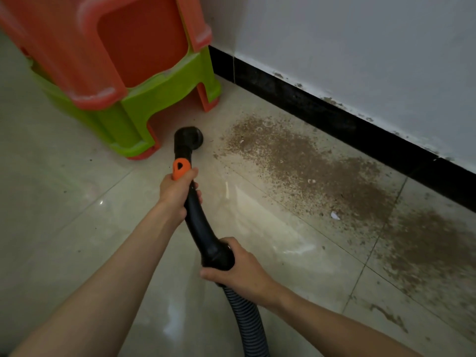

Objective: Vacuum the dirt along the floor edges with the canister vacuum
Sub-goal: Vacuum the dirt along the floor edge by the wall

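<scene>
Both grips are closed around the black curved plastic vacuum handle (198, 217). On the left side of the view stand the stacked plastic stools (116, 73), an orange one sitting over a lime green one, with orange feet showing under the green legs; they stand on the glossy beige tiled floor (77, 202) near the corner of the room. Just to the right of the stools' front leg is the round black nozzle end (189, 137) of the handle, very close to the floor; I cannot tell if it touches the tiles. Below the nozzle there is an orange slider piece (181, 168) on the handle, and the left hand (177, 194) grasps the handle directly under it, with the fingers wrapped around the tube. Lower and more to the right, the right hand (237, 271) clenches the thick lower end of the handle, where the grey ribbed flexible hose (247, 323) begins and runs down out of the view. To the right of the nozzle lies the brown granular dirt (322, 171), spread in a long band on the tiles beside the black baseboard (334, 117), with a few small white scraps in it. Above the baseboard rises the white painted wall (360, 47), stained along its lower edge.
</scene>
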`<action>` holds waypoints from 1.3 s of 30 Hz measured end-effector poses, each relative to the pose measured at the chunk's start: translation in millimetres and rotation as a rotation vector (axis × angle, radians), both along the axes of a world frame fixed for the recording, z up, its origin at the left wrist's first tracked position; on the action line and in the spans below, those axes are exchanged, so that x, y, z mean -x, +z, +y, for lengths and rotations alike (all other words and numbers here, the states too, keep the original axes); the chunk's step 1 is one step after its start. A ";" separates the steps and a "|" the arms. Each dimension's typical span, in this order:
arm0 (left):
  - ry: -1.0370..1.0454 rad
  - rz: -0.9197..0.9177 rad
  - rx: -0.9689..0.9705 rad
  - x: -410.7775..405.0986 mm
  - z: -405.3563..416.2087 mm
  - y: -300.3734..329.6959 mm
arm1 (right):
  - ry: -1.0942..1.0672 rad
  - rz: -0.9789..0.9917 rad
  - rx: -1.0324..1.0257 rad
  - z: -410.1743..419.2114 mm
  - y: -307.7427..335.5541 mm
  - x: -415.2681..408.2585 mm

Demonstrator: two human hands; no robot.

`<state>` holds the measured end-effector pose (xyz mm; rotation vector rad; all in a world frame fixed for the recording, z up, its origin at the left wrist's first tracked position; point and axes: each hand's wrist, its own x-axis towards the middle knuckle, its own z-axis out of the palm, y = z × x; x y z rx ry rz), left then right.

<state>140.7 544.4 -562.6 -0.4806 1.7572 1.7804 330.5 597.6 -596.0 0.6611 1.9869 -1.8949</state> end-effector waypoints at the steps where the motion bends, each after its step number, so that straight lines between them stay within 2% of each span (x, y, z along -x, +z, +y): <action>1: -0.013 0.015 -0.046 4.6 -1.3 3.2 | 0.000 -0.022 -0.006 -0.2 -2.5 -6.0; 3: -0.046 0.014 -0.166 14.9 -3.5 9.1 | -0.033 -0.047 -0.025 -1.7 -6.4 -13.9; 7: -0.170 -0.122 -0.422 27.2 -12.1 14.3 | -0.034 0.011 0.089 1.6 2.4 -6.7; 10: -0.176 -0.183 -0.477 27.0 -15.3 15.2 | 0.045 0.049 0.170 7.2 10.6 -3.0; 12: -0.148 -0.165 -0.370 23.9 -10.2 17.9 | 0.052 0.058 0.112 10.9 13.3 -2.3; 15: -0.090 0.002 -0.061 12.3 2.3 19.0 | 0.056 0.057 -0.046 16.0 15.5 2.0; 17: -0.020 0.123 0.066 6.2 7.4 16.2 | 0.064 0.066 -0.076 19.0 16.5 5.1; 20: -0.044 0.162 0.050 5.0 5.0 15.5 | 0.074 0.075 -0.011 20.6 18.9 6.5; 23: -0.099 0.038 -0.004 4.4 -9.0 5.1 | 0.125 0.066 0.063 18.9 21.2 5.8; 26: -0.065 -0.059 -0.007 -2.7 -24.3 -9.6 | 0.150 0.011 0.076 15.8 20.8 4.0; 31: -0.034 0.025 0.047 -8.7 -34.6 -17.3 | 0.172 -0.052 0.135 6.7 18.2 1.8; 35: -0.090 0.091 0.116 -17.6 -30.8 -21.9 | 0.143 -0.099 0.013 -8.5 8.8 1.4; 39: -0.106 0.022 0.150 -20.1 -30.0 -30.1 | 0.022 -0.122 -0.047 -15.5 -0.4 -2.0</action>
